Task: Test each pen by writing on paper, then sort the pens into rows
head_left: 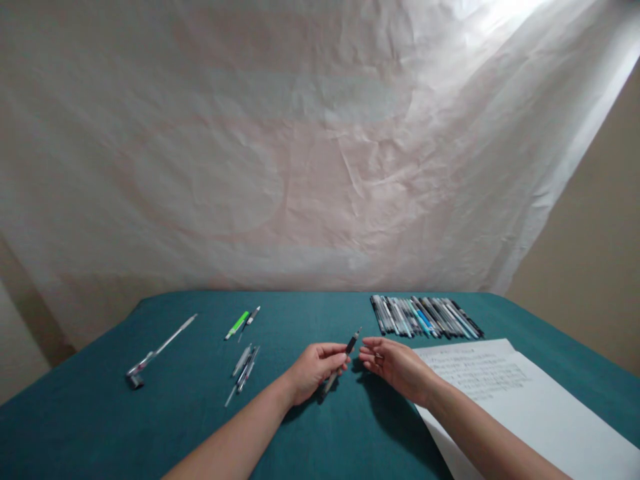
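My left hand pinches a black-gripped pen over the counter; my right hand, loosely curved and unclosed, hovers near its tip.

Bare forearms taper through narrow wrists into bare, slim-fingered hands.

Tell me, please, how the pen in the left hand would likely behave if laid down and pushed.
The pen looks slim and rounded, so it may roll. It is probably stiff, showing straight on either side of the left hand. Its thinness suggests little weight.
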`<move>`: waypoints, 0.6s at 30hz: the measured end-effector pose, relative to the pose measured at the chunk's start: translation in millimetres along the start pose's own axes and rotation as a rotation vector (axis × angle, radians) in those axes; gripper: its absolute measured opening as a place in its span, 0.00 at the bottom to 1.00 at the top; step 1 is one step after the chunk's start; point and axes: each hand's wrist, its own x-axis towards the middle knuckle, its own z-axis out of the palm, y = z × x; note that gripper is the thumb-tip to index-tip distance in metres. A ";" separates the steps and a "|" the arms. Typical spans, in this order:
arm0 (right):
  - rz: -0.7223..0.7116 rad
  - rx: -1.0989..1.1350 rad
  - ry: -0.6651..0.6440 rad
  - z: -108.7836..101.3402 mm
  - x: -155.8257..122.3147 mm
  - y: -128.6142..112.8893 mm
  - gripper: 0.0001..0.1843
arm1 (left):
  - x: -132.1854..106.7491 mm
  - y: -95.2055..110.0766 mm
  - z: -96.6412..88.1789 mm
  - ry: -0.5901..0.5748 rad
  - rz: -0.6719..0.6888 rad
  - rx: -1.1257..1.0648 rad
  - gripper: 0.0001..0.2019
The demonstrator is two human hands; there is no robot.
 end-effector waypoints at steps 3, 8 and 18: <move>-0.008 0.024 -0.032 -3.5 2.2 2.6 0.15 | 0.2 -0.5 -0.1 -0.005 0.007 -0.012 0.19; -0.059 -0.002 -0.061 -7.5 3.1 2.7 0.12 | 0.1 -0.4 0.5 -0.012 0.014 -0.009 0.19; -0.045 -0.003 -0.024 -11.4 6.6 4.8 0.11 | 0.5 -0.9 0.1 0.001 0.008 -0.006 0.19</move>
